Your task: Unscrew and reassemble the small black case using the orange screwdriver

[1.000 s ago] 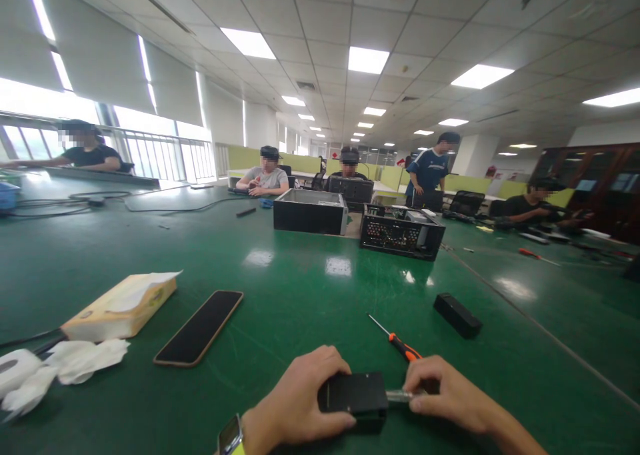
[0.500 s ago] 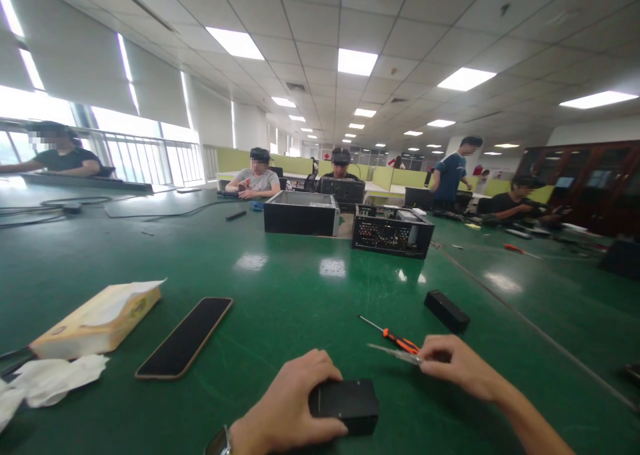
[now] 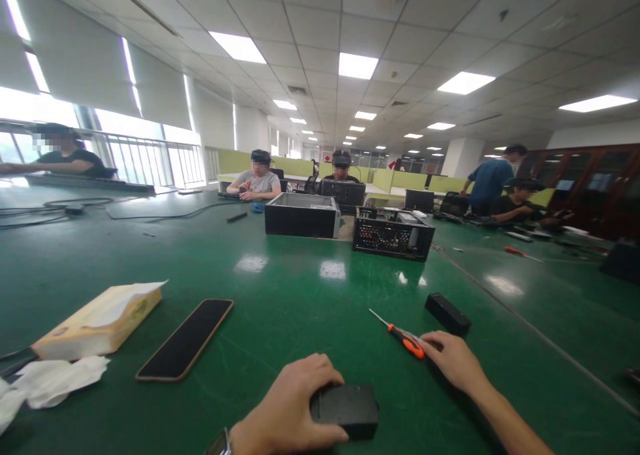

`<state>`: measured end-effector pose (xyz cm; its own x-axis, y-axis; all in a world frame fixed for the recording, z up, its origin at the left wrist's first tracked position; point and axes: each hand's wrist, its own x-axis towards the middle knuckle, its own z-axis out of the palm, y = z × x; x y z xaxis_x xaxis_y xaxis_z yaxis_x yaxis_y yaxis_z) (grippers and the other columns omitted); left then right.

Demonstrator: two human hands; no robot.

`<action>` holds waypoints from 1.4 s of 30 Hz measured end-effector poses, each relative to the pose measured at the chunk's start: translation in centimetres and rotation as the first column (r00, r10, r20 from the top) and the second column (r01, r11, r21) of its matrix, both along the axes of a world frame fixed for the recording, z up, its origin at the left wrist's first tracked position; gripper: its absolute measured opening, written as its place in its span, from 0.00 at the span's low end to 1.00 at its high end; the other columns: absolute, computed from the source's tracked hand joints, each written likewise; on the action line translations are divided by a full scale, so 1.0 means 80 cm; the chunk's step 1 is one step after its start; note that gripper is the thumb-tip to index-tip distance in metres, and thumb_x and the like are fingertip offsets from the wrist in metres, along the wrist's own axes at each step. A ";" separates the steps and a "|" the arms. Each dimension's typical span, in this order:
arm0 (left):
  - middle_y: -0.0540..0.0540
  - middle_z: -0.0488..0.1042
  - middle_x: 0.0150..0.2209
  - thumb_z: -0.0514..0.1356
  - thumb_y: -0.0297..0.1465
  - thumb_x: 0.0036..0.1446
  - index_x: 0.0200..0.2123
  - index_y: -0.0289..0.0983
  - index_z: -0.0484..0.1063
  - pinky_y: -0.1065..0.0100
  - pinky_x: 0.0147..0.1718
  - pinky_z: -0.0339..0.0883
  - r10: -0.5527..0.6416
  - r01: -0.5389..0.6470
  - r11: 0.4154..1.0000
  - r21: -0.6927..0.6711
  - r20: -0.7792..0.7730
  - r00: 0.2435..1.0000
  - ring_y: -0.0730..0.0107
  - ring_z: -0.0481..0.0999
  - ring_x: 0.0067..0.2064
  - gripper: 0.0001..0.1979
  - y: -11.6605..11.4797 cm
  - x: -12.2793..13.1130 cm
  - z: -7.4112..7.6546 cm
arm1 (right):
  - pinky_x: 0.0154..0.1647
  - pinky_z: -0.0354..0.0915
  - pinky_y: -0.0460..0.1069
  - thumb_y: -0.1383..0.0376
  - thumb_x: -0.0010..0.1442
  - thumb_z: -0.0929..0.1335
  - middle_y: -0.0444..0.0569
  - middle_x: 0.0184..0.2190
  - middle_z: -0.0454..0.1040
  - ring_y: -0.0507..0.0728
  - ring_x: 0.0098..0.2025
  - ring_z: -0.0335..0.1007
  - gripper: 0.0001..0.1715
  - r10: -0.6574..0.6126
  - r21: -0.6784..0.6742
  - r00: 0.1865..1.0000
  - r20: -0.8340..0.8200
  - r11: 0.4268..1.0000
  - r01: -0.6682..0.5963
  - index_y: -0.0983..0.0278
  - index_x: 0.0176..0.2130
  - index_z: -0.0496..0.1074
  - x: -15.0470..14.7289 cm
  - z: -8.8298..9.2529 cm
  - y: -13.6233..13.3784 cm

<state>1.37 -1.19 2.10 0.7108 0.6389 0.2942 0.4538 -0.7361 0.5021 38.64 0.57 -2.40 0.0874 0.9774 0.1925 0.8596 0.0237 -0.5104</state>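
My left hand [image 3: 300, 405] is wrapped round a black rectangular box [image 3: 350, 411] at the bottom centre, thumb on the near side and fingers on the far side. To the right, my right hand [image 3: 453, 358] has its fingers closed beside an orange and black screwdriver [image 3: 407, 341]. A thin grey tool [image 3: 409, 335] lies along the screwdriver at my fingertips; whether I grip it is hard to tell. Just beyond my right hand lies a second black block [image 3: 447, 313].
On the green table [image 3: 300, 295], a phone [image 3: 185, 340] and a tissue pack [image 3: 100, 320] lie left, crumpled tissue [image 3: 60, 381] nearer. Two metal cases [image 3: 303, 218] [image 3: 393, 236] stand farther back. Several people sit or stand around.
My right hand has turned, and the thin tool has swung from in front of the screwdriver to alongside it. The screwdriver has shifted slightly right. A standing person at the right has moved farther right.
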 end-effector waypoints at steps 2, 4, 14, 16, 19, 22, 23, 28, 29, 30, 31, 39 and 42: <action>0.48 0.74 0.39 0.73 0.41 0.44 0.43 0.39 0.74 0.65 0.40 0.66 0.004 -0.004 1.000 -0.001 -0.008 1.000 0.60 0.74 0.41 0.24 0.000 0.000 -0.001 | 0.39 0.66 0.51 0.51 0.60 0.64 0.48 0.36 0.80 0.60 0.37 0.75 0.20 0.002 -0.006 1.000 0.005 1.000 -0.002 0.57 0.37 0.82 0.001 -0.001 0.000; 0.47 0.74 0.39 0.73 0.40 0.44 0.43 0.39 0.74 0.64 0.41 0.66 0.010 -0.010 1.000 -0.005 -0.016 1.000 0.59 0.74 0.41 0.23 0.000 0.000 -0.001 | 0.39 0.67 0.51 0.51 0.60 0.64 0.48 0.35 0.80 0.60 0.37 0.75 0.20 0.003 -0.004 1.000 0.009 1.000 -0.003 0.57 0.36 0.82 0.001 -0.002 0.000; 0.47 0.75 0.40 0.73 0.34 0.43 0.45 0.39 0.73 0.62 0.42 0.67 0.006 -0.007 1.000 -0.018 -0.048 0.999 0.58 0.74 0.42 0.24 -0.004 0.002 0.004 | 0.44 0.67 0.56 0.53 0.60 0.64 0.53 0.40 0.79 0.63 0.41 0.73 0.20 -0.043 0.142 0.999 -0.005 0.989 0.043 0.62 0.39 0.79 0.000 0.002 0.001; 0.47 0.75 0.40 0.72 0.32 0.43 0.44 0.39 0.72 0.61 0.43 0.66 0.035 -0.035 0.999 -0.014 -0.049 0.998 0.57 0.74 0.42 0.23 -0.004 0.003 0.003 | 0.46 0.66 0.57 0.51 0.61 0.63 0.54 0.41 0.78 0.64 0.43 0.72 0.21 -0.035 0.185 0.999 -0.016 0.982 0.038 0.62 0.38 0.78 -0.007 0.009 -0.002; 0.47 0.75 0.40 0.72 0.32 0.44 0.45 0.39 0.72 0.61 0.43 0.66 0.084 -0.084 0.996 -0.010 -0.031 0.996 0.57 0.73 0.42 0.23 -0.003 0.004 0.000 | 0.45 0.66 0.54 0.48 0.64 0.62 0.52 0.41 0.78 0.62 0.43 0.72 0.23 0.054 0.217 0.998 -0.040 0.975 -0.044 0.61 0.39 0.78 -0.034 0.021 -0.013; 0.47 0.75 0.41 0.72 0.34 0.45 0.46 0.40 0.71 0.62 0.42 0.66 0.087 -0.087 0.996 -0.012 -0.005 0.996 0.57 0.73 0.42 0.24 -0.001 0.005 -0.003 | 0.46 0.67 0.54 0.47 0.62 0.64 0.53 0.45 0.77 0.61 0.44 0.71 0.26 0.266 0.182 0.961 -0.076 0.951 -0.249 0.60 0.50 0.75 -0.078 0.030 -0.033; 0.47 0.75 0.41 0.72 0.36 0.46 0.46 0.40 0.71 0.63 0.41 0.66 0.076 -0.076 0.997 -0.009 0.002 0.997 0.58 0.73 0.42 0.24 -0.001 0.005 -0.005 | 0.47 0.66 0.55 0.46 0.60 0.66 0.54 0.47 0.76 0.63 0.46 0.71 0.30 0.347 0.159 0.934 -0.086 0.930 -0.331 0.60 0.54 0.72 -0.095 0.032 -0.039; 0.46 0.75 0.40 0.71 0.45 0.48 0.46 0.40 0.72 0.65 0.39 0.66 0.025 -0.025 0.999 0.021 0.032 0.999 0.59 0.74 0.40 0.25 0.000 0.006 -0.011 | 0.51 0.65 0.56 0.48 0.42 0.77 0.56 0.48 0.76 0.66 0.48 0.71 0.46 0.559 0.027 0.825 -0.085 0.829 -0.559 0.63 0.57 0.70 -0.160 0.031 -0.062; 0.46 0.75 0.39 0.71 0.46 0.47 0.46 0.40 0.72 0.65 0.39 0.67 0.021 -0.022 0.999 0.026 0.040 0.999 0.59 0.74 0.40 0.25 0.000 0.005 -0.012 | 0.47 0.66 0.55 0.51 0.42 0.77 0.54 0.45 0.77 0.65 0.45 0.72 0.41 0.570 0.015 0.818 -0.082 0.821 -0.571 0.63 0.54 0.73 -0.167 0.031 -0.063; 0.46 0.75 0.39 0.71 0.46 0.46 0.46 0.40 0.72 0.65 0.39 0.67 0.015 -0.016 0.999 0.030 0.054 0.998 0.59 0.74 0.40 0.27 0.000 0.005 -0.012 | 0.43 0.66 0.53 0.53 0.42 0.77 0.53 0.42 0.78 0.63 0.42 0.73 0.36 0.575 0.014 0.814 -0.081 0.817 -0.576 0.62 0.50 0.75 -0.172 0.031 -0.065; 0.46 0.75 0.40 0.72 0.47 0.45 0.47 0.41 0.72 0.64 0.40 0.67 0.006 -0.009 0.999 0.035 0.077 0.997 0.58 0.74 0.40 0.28 0.001 0.004 -0.013 | 0.41 0.66 0.52 0.56 0.42 0.76 0.51 0.39 0.78 0.62 0.40 0.73 0.32 0.577 0.022 0.813 -0.082 0.816 -0.577 0.62 0.47 0.76 -0.174 0.032 -0.065; 0.44 0.74 0.43 0.61 0.39 0.62 0.50 0.40 0.68 0.61 0.44 0.69 0.158 -0.208 0.973 0.104 0.361 0.919 0.59 0.74 0.43 0.16 0.013 -0.007 -0.015 | 0.43 0.68 0.52 0.52 0.52 0.71 0.53 0.44 0.78 0.63 0.44 0.74 0.26 0.245 0.158 0.941 -0.236 0.965 -0.211 0.63 0.47 0.76 -0.093 0.045 -0.042; 0.44 0.74 0.40 0.60 0.37 0.62 0.49 0.40 0.69 0.60 0.43 0.69 0.177 -0.235 0.964 0.121 0.366 0.914 0.59 0.74 0.42 0.14 0.015 -0.007 -0.017 | 0.40 0.70 0.51 0.42 0.52 0.67 0.53 0.41 0.79 0.63 0.41 0.76 0.38 -0.209 0.204 0.920 -0.332 0.936 0.286 0.65 0.51 0.74 -0.013 0.045 -0.021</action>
